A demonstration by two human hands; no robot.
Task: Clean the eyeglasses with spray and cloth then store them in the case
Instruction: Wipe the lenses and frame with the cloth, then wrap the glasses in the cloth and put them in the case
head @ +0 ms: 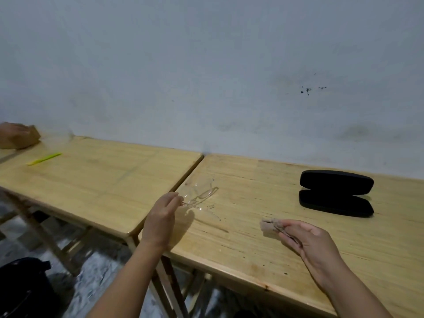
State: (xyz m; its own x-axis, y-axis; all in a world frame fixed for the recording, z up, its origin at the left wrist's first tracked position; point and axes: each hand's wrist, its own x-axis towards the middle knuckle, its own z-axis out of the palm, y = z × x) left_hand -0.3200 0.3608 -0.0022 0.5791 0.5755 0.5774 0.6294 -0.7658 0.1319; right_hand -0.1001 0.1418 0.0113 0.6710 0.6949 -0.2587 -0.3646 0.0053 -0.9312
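Two wooden tables are standing side by side against a pale grey wall. Far left, another person's hand is resting on a brown box, and a yellow-green pen is lying nearby. At the gap between the tables, the left hand is pinching the clear-framed eyeglasses by one temple, just above the right table. The right hand is gripping a small folded beige cloth between thumb and fingers, apart from the glasses. Further right, the black case is lying open and empty. No spray bottle is visible. I am judging that the wiping is under way or nearly finished; the storing is still left.
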